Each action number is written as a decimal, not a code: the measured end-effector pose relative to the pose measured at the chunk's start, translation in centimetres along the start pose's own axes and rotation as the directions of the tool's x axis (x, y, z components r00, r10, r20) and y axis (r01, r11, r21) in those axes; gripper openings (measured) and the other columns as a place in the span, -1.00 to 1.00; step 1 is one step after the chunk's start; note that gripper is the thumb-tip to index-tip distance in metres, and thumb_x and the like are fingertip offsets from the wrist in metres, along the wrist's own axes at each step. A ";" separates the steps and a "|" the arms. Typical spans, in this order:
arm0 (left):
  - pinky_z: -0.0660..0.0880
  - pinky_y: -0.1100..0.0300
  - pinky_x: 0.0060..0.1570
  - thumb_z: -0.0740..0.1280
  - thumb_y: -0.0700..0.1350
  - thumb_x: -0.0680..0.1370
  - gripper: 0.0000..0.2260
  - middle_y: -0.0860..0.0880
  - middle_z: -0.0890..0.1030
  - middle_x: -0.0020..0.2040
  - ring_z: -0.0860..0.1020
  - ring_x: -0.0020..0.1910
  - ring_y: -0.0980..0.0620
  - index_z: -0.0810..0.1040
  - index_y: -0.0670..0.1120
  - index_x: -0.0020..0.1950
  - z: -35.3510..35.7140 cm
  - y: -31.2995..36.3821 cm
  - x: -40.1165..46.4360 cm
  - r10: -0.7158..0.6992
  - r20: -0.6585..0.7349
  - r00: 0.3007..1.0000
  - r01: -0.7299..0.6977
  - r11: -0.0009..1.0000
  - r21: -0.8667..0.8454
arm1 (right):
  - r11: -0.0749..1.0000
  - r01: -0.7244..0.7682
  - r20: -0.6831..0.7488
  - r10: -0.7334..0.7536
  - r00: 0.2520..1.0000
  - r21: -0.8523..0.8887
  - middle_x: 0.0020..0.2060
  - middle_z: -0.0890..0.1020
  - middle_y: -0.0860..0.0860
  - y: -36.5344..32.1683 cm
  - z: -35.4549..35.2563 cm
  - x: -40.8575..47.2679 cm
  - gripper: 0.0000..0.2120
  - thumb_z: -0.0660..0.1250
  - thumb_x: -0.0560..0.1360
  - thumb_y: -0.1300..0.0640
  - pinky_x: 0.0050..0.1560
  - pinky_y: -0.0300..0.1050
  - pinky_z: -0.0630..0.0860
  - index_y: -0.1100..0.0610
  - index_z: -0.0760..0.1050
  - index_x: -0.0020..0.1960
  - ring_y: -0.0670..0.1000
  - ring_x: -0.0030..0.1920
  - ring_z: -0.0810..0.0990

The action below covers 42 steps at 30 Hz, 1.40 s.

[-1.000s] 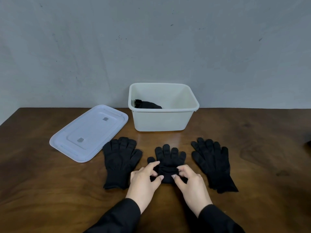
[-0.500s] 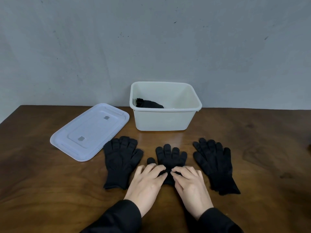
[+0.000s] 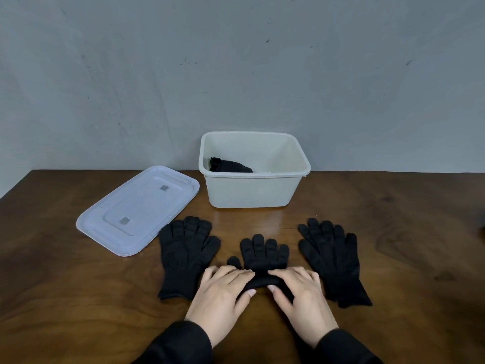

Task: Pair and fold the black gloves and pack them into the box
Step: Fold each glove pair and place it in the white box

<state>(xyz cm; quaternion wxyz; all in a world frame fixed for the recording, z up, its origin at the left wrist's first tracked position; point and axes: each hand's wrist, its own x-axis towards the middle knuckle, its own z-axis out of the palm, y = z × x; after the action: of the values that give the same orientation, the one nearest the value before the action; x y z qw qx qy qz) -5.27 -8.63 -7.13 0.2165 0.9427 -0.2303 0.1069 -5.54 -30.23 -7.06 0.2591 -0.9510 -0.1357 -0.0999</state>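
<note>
Both hands, left hand [image 3: 223, 292] and right hand [image 3: 299, 295], pinched the middle glove pair's [image 3: 263, 254] cuff, rolling it toward 12 o'clock, presumably folding; box [image 3: 252, 190] waited beyond, open.

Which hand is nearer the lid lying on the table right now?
Left. The left hand grips the middle glove pair, toward the side where the lid lies. The right hand grips the same pair on the side farther from the lid.
</note>
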 end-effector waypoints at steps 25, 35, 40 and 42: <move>0.33 0.04 0.29 0.21 0.01 0.56 -0.66 0.09 0.47 0.37 0.41 0.32 0.07 0.55 0.03 0.31 0.7 0.4 0.6 0.035 0.014 0.999 -0.036 0.993 0.116 | 0.986 0.024 0.031 -0.019 0.999 -0.167 0.34 0.51 -0.21 -0.5 0.6 -0.1 -0.58 0.26 0.48 -0.04 0.37 -0.03 0.20 -0.01 0.56 0.31 -0.12 0.40 0.37; 0.28 0.20 0.24 0.16 0.11 0.63 -0.68 0.21 0.56 0.14 0.39 0.13 0.22 0.48 0.14 0.35 -1.5 1.2 1.3 -0.083 0.037 0.996 0.086 0.993 -0.082 | 0.999 -0.039 0.051 0.038 0.998 0.017 0.07 0.45 -0.38 -1.7 -1.8 0.4 -0.78 0.22 0.60 -0.11 0.34 -0.16 0.18 -0.22 0.43 0.24 -0.49 0.22 0.20; 0.30 0.20 0.19 0.20 0.12 0.63 -0.76 0.17 0.52 0.12 0.37 0.05 0.13 0.43 0.18 0.29 -2.0 0.9 3.7 -0.273 0.104 0.956 0.288 0.938 -0.193 | 0.995 -0.101 -0.014 0.101 0.995 -0.004 0.06 0.49 -0.27 -2.0 -1.9 2.3 -0.76 0.34 0.57 -0.04 0.32 -0.06 0.27 -0.17 0.46 0.22 -0.36 0.16 0.31; 0.30 0.18 0.18 0.22 0.11 0.62 -0.80 0.18 0.51 0.10 0.43 0.09 0.13 0.44 0.15 0.23 -1.3 0.5 4.1 -0.270 0.100 0.958 0.284 0.943 -0.175 | 0.992 -0.001 -0.027 -0.003 1.000 -0.125 0.12 0.54 -0.18 -2.0 -1.1 2.5 -0.80 0.41 0.53 0.06 0.29 0.01 0.31 -0.07 0.57 0.14 -0.14 0.19 0.44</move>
<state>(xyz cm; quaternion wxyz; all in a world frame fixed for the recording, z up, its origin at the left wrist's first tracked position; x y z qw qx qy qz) -2.05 -10.03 -4.58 0.3082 0.9445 -0.1122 0.0179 -3.98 -28.62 -4.53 0.2009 -0.9639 -0.1262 -0.1211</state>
